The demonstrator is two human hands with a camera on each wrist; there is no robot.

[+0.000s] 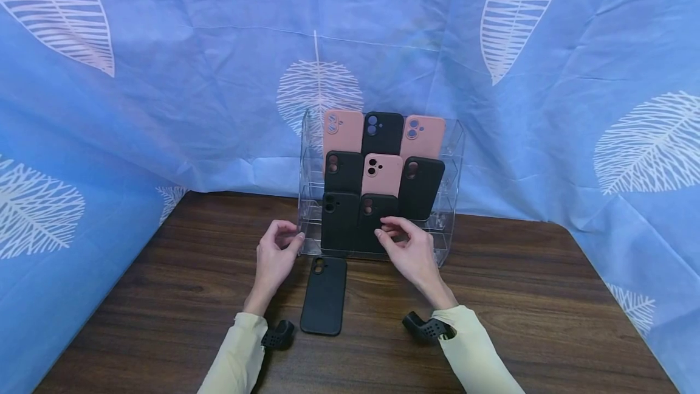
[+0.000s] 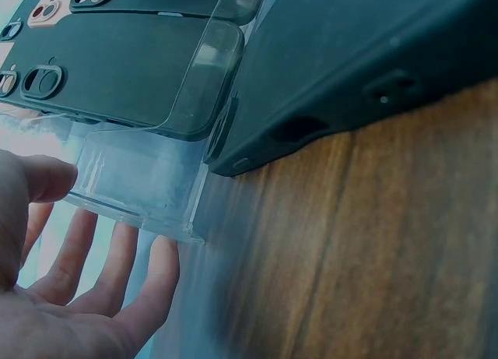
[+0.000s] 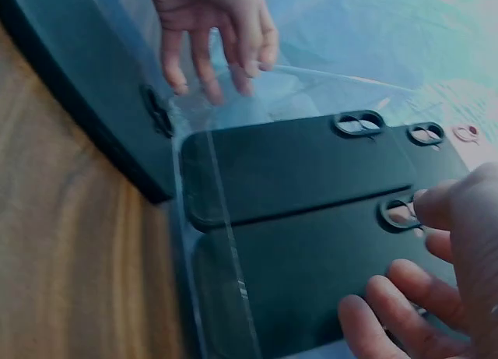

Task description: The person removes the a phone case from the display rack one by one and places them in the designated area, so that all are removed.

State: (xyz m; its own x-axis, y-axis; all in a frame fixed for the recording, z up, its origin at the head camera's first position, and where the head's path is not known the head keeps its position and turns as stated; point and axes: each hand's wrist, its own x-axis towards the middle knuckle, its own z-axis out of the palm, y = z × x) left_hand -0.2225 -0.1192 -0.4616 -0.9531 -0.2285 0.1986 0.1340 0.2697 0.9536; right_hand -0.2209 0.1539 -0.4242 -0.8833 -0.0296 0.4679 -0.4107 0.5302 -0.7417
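My left hand point(image 1: 276, 254) is at the lower left of a clear stand point(image 1: 448, 224). In the left wrist view its thumb point(image 2: 54, 178) and fingers point(image 2: 156, 269) pinch the edge of the stand from either side. My right hand point(image 1: 412, 254) is over a black phone case point(image 1: 372, 242) in the front tier, fingers loosely bent and thumb apart from them. Beside that case stands another black phone case point(image 1: 340, 224). One more black phone case point(image 1: 322, 297) lies on the table before the stand, camera cutout toward it.
Higher tiers hold pink phone cases point(image 1: 383, 175) and black phone cases point(image 1: 421, 187), leaning back. The brown wooden table point(image 1: 519, 303) extends to both sides. Behind the stand hangs a blue curtain point(image 1: 219, 108) with white leaf prints. Each wrist wears a black camera mount point(image 1: 279, 336).
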